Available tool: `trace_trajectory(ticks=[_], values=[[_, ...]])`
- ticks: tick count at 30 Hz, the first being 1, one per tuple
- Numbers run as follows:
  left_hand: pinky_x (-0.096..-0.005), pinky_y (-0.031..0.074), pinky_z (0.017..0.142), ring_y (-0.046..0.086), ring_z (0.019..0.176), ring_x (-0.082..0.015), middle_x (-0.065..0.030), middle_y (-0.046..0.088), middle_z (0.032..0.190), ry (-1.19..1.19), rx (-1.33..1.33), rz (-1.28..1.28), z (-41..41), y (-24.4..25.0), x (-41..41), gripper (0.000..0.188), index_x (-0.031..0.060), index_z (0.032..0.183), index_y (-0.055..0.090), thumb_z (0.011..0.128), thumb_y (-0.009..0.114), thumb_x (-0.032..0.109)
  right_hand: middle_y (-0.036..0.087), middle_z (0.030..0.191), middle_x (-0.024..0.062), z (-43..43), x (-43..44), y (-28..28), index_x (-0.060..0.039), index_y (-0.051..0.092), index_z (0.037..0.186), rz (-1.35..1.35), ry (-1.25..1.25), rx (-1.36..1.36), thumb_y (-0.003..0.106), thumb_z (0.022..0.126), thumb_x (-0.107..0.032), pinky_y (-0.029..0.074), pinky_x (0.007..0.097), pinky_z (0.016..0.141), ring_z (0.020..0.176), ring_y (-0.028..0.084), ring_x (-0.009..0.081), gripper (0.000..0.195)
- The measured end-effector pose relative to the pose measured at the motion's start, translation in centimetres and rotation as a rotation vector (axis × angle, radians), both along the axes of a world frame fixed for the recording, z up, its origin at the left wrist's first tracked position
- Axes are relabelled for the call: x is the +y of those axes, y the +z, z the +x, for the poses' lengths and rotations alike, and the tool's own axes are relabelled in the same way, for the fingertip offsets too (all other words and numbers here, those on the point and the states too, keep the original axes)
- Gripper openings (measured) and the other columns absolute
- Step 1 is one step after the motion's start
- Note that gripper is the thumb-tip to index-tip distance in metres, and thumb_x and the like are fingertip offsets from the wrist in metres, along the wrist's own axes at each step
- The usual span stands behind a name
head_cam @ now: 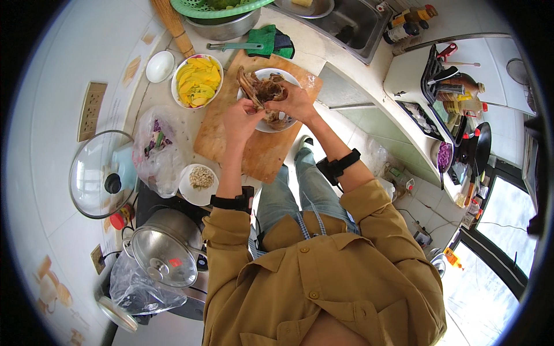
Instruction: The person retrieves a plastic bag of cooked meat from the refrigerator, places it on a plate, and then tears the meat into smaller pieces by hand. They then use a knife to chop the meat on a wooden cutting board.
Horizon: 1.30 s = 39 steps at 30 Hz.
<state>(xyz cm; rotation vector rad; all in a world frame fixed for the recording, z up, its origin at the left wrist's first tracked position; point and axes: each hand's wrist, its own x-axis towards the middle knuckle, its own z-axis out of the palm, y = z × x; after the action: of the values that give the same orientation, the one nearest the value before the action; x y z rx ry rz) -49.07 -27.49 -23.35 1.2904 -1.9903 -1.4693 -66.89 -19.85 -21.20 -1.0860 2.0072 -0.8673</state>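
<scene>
Both my hands work at a brown piece of cooked meat on the bone (265,88), perhaps a poultry carcass, raised over a white bowl (291,74). My left hand (245,117) pinches the near left edge of the meat between thumb and fingers. Around its right side my right hand (295,104) is closed, with the thumb pointing towards the left hand. More brown meat (277,120) lies in the bowl below. Under the bowl is a wooden cutting board (220,134). What exactly the left fingertips grip is partly hidden.
Left of the board stand a bowl of yellow slices (198,81), a plastic bag of purple vegetables (159,142) and a dish of pale peanuts (201,178). A lidded steel pot (166,246) is nearer me. Beyond the board lie a peeler (233,46) and green cloth (262,40).
</scene>
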Motion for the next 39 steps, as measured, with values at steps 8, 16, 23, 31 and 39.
trace_trajectory(ticks=[8, 16, 23, 31, 39], values=[[-0.0284, 0.054, 0.066, 0.07, 0.073, -0.0157, -0.0101, 0.072, 0.083, 0.098, 0.022, -0.062, -1.2, 1.0, 1.4, 0.033, -0.0021, 0.094, 0.069, 0.068, 0.081, 0.013, 0.071, 0.093, 0.0196, 0.2, 0.4, -1.3, 0.0034, 0.067, 0.098, -0.067, -0.126, -0.059, 0.086, 0.06, -0.035, 0.055, 0.0377, 0.079, 0.087, 0.07, 0.0289, 0.058], [-0.026, 0.054, 0.066, 0.068, 0.078, -0.0134, -0.0093, 0.071, 0.087, 0.229, 0.151, 0.151, -0.6, -0.4, 1.3, 0.032, -0.0082, 0.103, 0.067, 0.073, 0.076, 0.003, 0.071, 0.088, 0.0198, -0.3, 0.9, -2.4, 0.0043, 0.068, 0.096, 0.016, -0.201, -0.105, 0.084, 0.061, -0.035, 0.056, 0.0363, 0.074, 0.079, 0.07, 0.0273, 0.055], [-0.0299, 0.06, 0.076, 0.069, 0.084, -0.0204, -0.0135, 0.068, 0.098, 0.508, 0.435, 0.584, -0.6, -1.0, 1.7, 0.04, -0.0142, 0.111, 0.06, 0.076, 0.074, 0.001, 0.071, 0.082, 0.0143, -0.6, 1.0, -2.2, 0.0085, 0.067, 0.092, -0.027, -0.278, -0.375, 0.084, 0.066, -0.022, 0.058, 0.0306, 0.06, 0.069, 0.069, 0.0156, 0.043], [-0.0335, 0.061, 0.084, 0.069, 0.092, -0.023, -0.0139, 0.067, 0.105, 0.736, 0.864, 0.84, 1.2, -2.1, 1.2, 0.025, -0.0081, 0.109, 0.06, 0.084, 0.065, -0.004, 0.068, 0.091, 0.0127, -1.1, 0.8, -2.4, 0.0121, 0.063, 0.103, -0.186, -0.292, -0.652, 0.083, 0.076, -0.01, 0.061, 0.0282, 0.063, 0.075, 0.069, 0.0168, 0.04], [-0.0358, 0.06, 0.088, 0.068, 0.096, -0.0234, -0.014, 0.067, 0.108, 0.394, 0.726, 0.681, 1.7, 2.4, 0.4, 0.028, -0.006, 0.114, 0.06, 0.087, 0.066, -0.003, 0.07, 0.087, 0.0137, -1.6, 1.0, -0.1, 0.0098, 0.066, 0.106, -0.062, -0.132, -0.076, 0.083, 0.077, -0.018, 0.057, 0.0299, 0.066, 0.078, 0.069, 0.0174, 0.044]])
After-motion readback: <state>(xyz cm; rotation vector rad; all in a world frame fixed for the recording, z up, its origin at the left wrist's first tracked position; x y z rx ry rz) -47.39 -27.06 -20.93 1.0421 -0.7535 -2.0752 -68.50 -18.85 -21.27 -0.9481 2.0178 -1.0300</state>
